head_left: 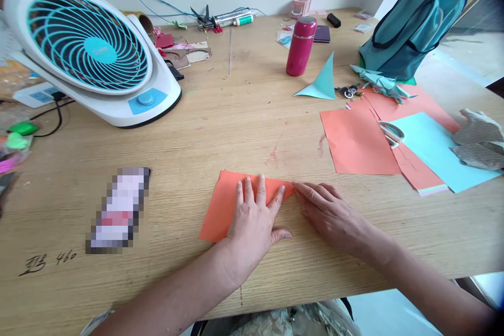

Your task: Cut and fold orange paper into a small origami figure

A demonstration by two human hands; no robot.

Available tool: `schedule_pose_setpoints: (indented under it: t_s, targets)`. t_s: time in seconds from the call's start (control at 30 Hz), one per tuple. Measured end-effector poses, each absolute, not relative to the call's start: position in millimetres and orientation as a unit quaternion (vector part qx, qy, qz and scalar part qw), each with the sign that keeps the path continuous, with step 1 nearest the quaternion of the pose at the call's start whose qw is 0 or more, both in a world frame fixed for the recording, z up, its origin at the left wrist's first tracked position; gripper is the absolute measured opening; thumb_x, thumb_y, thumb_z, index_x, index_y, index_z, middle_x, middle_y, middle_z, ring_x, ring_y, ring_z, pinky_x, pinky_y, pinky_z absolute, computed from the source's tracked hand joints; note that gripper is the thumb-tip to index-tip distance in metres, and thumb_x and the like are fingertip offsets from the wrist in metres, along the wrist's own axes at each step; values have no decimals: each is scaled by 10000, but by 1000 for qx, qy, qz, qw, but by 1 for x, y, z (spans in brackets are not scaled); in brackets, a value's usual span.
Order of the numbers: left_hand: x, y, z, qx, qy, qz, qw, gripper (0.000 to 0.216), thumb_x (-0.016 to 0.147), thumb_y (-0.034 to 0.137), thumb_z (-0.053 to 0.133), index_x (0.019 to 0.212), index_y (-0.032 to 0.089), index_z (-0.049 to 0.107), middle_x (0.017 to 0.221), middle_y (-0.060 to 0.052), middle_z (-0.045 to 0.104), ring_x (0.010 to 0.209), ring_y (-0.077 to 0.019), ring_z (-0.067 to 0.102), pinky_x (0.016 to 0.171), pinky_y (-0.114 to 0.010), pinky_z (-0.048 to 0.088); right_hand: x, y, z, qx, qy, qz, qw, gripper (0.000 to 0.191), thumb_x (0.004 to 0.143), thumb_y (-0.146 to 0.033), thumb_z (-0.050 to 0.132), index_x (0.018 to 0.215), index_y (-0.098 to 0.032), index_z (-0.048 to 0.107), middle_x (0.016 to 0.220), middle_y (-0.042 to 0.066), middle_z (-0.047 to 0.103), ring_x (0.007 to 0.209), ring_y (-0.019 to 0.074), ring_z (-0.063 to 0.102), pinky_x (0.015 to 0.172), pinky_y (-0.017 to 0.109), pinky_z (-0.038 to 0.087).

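Note:
An orange sheet of paper [220, 205], partly folded, lies on the wooden table [252, 115] near its front edge. My left hand [254, 218] lies flat on the sheet with its fingers stretched out, pressing it down. My right hand [328, 210] rests on the table just to the right, fingers extended and together, fingertips touching the sheet's right corner. Neither hand grips anything.
A white and teal fan [90, 50] stands at the back left. A magenta flask [301, 44], a teal paper cone [321, 84], scissors [391, 132] on orange and light blue sheets [362, 142], and a teal backpack [411, 26] sit at the right. Clutter lines the far edge.

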State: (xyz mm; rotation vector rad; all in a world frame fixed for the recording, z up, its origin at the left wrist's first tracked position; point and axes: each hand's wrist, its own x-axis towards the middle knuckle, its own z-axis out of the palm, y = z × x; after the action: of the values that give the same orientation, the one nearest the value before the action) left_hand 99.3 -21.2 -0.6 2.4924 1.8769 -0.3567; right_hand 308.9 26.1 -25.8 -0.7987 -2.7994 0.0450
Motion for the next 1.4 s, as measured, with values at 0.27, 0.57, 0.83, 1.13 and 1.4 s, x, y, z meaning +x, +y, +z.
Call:
schedule_pose_setpoints:
  t_s: [0.27,0.57,0.83,1.13,1.4]
  targets:
    - [100,-21,-1,789,604,-112,15,999,745,753,637,1569,320,273,1592,-240,328,1414,-512,353,1132,-646,265,309,25,-21,-218,-972,-16,86,450,974,-72,416,1412,-23,509,1504,257,454,1404,345,424,1129,571,379]
    - [100,-23,-1,791,599,-121,1,971,766,770,589,1566,310,290,1589,-240,333,1407,-506,370,1127,-646,274,309,27,-16,-229,-969,32,88,588,947,-82,425,1530,-150,386,1531,165,465,1389,300,458,1088,520,438]
    - [97,-19,5,798,588,-131,15,893,822,732,565,1561,292,324,1585,-233,346,1406,-497,374,1105,-616,330,309,20,-17,-268,-958,81,66,640,962,-100,438,1577,-188,284,1601,118,364,1474,295,335,1150,552,358]
    - [71,-2,18,841,526,-126,9,472,972,233,509,1444,253,505,1499,-146,502,1295,-331,544,1034,-461,452,299,9,-19,-294,-949,65,88,562,978,-167,462,1531,-120,375,1584,154,388,1444,326,375,1123,521,410]
    - [67,2,20,852,506,-134,6,570,893,85,550,1434,256,490,1467,-139,514,1207,-306,602,957,-418,492,299,7,-16,-284,-953,67,79,530,964,-181,494,1491,-213,455,1602,129,362,1464,341,326,1131,581,374]
